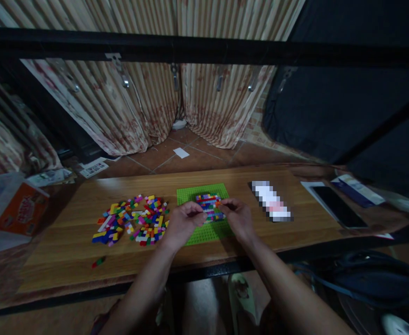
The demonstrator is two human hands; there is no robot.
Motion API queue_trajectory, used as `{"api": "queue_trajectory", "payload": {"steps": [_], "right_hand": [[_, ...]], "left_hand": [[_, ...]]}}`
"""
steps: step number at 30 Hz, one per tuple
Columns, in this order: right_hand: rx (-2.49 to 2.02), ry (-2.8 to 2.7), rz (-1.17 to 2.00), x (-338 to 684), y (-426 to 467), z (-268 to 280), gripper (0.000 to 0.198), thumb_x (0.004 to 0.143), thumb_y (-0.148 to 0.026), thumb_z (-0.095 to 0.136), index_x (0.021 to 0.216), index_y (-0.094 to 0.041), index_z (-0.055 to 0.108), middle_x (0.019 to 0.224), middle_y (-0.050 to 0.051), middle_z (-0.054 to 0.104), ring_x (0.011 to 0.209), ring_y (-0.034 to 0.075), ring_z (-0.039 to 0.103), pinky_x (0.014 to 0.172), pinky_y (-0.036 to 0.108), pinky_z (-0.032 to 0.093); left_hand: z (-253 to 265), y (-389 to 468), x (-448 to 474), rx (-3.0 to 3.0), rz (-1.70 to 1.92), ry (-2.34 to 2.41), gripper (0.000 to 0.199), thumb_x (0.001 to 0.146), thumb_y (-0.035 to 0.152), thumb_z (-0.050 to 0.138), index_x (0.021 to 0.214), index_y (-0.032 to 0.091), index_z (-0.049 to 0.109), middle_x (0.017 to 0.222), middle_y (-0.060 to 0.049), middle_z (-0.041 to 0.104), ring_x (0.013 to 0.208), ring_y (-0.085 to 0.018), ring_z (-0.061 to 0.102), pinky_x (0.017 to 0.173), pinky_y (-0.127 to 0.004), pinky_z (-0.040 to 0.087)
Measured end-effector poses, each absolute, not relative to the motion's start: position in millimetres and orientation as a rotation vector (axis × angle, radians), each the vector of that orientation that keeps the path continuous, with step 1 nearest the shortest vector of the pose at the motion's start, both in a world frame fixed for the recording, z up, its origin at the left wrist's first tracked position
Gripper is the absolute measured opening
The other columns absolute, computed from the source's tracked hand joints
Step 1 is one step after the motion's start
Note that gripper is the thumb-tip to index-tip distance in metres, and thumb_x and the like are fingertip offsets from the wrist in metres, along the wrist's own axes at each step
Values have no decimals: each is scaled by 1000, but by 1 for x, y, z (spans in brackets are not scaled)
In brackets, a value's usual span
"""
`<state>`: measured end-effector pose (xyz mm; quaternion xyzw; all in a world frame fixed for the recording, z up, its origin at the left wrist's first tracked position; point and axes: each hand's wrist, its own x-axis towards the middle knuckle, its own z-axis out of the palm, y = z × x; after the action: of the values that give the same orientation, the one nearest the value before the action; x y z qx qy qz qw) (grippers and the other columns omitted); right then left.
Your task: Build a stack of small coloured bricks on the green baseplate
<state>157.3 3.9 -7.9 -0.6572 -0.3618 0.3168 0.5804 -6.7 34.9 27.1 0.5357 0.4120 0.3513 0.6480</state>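
"Why heap loose bricks at left?"
"Easy reach, likely. The left hand curls beside joined bricks on the green board, perhaps steadying them; the right hand is at their far edge."
"Fingers clamped?"
"Can't tell, either hand."

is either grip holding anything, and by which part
The right grip seems to pinch an orange brick, exact spot unclear; with the left grip, I cannot tell.
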Motion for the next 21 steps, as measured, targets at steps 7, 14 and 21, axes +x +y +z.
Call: {"api": "queue_trajectory", "payload": {"steps": [7, 14, 21], "right_hand": [[-1536, -969, 605, 159, -4, 2, 21, 73, -36, 63, 84, -18, 69, 85, 6, 70, 74, 19, 63, 68, 32, 48], [-1351, -1420, 416, 144, -17, 21, 18, 86, -25, 53, 95, -24, 69, 95, 5, 67, 92, 18, 61, 82, 33, 48], [-1295, -1510, 458, 140, -17, 23, 22, 88, -22, 51, 100, -27, 69, 98, 4, 67, 96, 18, 60, 88, 35, 46]], "left_hand": [[21, 35, 2, 1307, 830, 947, 13, 67, 23, 71, 76, 14, 67, 68, 0, 65, 63, -10, 57, 62, -21, 45], [29, 32, 5, 1022, 819, 900, 23, 64, 24, 75, 84, 13, 69, 75, -3, 69, 70, -11, 63, 71, -24, 50], [34, 32, 1, 910, 767, 891, 30, 60, 26, 80, 82, 12, 66, 72, -2, 68, 64, -10, 62, 65, -23, 50]]}}
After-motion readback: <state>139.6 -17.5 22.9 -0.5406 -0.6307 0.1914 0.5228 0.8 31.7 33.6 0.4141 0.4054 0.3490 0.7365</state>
